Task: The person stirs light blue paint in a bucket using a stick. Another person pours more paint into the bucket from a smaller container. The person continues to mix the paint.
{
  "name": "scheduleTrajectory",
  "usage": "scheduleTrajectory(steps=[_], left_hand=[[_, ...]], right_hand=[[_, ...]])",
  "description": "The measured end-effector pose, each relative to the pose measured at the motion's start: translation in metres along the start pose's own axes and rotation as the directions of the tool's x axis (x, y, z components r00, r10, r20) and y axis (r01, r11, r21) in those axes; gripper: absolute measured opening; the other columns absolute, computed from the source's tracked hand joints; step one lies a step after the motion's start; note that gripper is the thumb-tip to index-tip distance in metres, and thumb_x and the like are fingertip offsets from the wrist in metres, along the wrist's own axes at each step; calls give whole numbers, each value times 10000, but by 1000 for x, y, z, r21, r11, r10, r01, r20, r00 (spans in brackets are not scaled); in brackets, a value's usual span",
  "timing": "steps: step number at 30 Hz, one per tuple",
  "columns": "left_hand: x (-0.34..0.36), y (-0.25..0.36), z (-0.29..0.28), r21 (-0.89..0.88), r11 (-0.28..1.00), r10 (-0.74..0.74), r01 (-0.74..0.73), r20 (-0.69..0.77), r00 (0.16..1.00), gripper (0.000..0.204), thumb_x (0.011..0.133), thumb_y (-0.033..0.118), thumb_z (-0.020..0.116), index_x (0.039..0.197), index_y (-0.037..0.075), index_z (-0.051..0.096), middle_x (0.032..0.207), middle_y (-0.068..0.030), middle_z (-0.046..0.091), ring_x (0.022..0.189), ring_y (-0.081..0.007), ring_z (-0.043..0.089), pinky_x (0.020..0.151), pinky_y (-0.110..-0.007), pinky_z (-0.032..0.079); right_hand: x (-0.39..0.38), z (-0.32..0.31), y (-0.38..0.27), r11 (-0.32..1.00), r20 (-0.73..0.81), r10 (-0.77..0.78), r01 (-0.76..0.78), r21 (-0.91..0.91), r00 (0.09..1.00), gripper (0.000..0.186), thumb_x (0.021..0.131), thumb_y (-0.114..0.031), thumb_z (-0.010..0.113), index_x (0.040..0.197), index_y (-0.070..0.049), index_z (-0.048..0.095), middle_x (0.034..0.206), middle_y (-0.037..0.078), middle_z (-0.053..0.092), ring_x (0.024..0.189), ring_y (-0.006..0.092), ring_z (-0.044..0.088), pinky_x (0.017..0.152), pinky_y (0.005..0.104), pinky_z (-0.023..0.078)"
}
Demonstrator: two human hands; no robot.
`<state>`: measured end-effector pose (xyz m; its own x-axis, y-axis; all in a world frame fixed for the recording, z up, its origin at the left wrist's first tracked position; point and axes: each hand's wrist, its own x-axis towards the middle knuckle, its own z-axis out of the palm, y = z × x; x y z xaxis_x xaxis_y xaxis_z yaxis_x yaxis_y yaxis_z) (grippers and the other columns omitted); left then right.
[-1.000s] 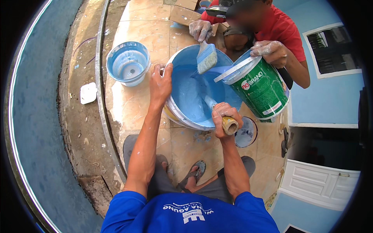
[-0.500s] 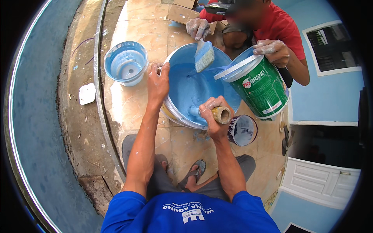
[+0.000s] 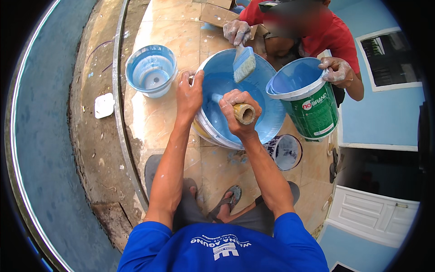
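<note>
My left hand (image 3: 189,94) is closed on the left rim of a large bucket (image 3: 209,131) with blue paint inside. In my right hand (image 3: 239,100) is a bamboo stick (image 3: 244,114), its hollow end toward me and its blue-coated lower part reaching into the bucket. Opposite me, a person in a red shirt holds a wide paintbrush (image 3: 244,65) over the bucket's far side, bristles down. That person's other hand (image 3: 337,71) grips the rim of a green pail (image 3: 311,113), blue inside, just right of the bucket.
A smaller clear tub (image 3: 151,88) smeared with blue stands left of the bucket. By its right side sits a small paint-stained pail (image 3: 287,152). A white lid (image 3: 104,105) lies on the dirt beyond a metal edge strip (image 3: 119,90). Cardboard (image 3: 218,16) lies at the back.
The bamboo stick and my right hand have shifted left and slightly away from me. The green pail has swung from tilted over the bucket to nearly upright. The paintbrush has moved slightly right.
</note>
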<state>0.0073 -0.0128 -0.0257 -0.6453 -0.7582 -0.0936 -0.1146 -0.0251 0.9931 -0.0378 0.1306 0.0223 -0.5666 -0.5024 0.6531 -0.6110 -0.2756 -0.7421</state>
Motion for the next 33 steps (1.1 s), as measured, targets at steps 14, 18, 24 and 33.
scheduleTrajectory(steps=[14,18,24,33], left_hand=[[2,-4,5,-58,998,37,-40,-52,998,439,998,362,648,1128,-57,661,1036,-214,695,938,-294,660,856,-403,510],[1,-1,3,-26,1000,-10,10,-18,1000,459,1025,387,615,1191,-40,659,1093,-188,701,1018,-262,642,926,-381,489],[2,-2,6,-55,997,45,-49,-63,997,410,1004,350,649,1102,-48,668,958,-183,700,861,-259,645,815,-384,510],[4,-4,5,-58,997,41,-44,-64,997,402,1009,359,643,1096,-33,669,943,-171,696,858,-241,639,802,-381,508]], right_hand=[[0,-58,-47,852,110,514,-522,52,850,245,839,59,724,750,-60,530,659,24,562,602,100,522,579,272,430],[5,-42,-38,780,15,532,-497,380,846,222,855,65,698,767,-55,533,663,31,566,591,105,531,573,277,436],[23,-5,-12,865,-213,400,-291,409,891,192,880,70,676,809,-46,541,685,54,594,580,112,566,557,278,465],[33,-26,19,976,-138,169,-147,162,976,229,876,62,708,797,-60,531,697,48,622,591,89,563,543,262,454]])
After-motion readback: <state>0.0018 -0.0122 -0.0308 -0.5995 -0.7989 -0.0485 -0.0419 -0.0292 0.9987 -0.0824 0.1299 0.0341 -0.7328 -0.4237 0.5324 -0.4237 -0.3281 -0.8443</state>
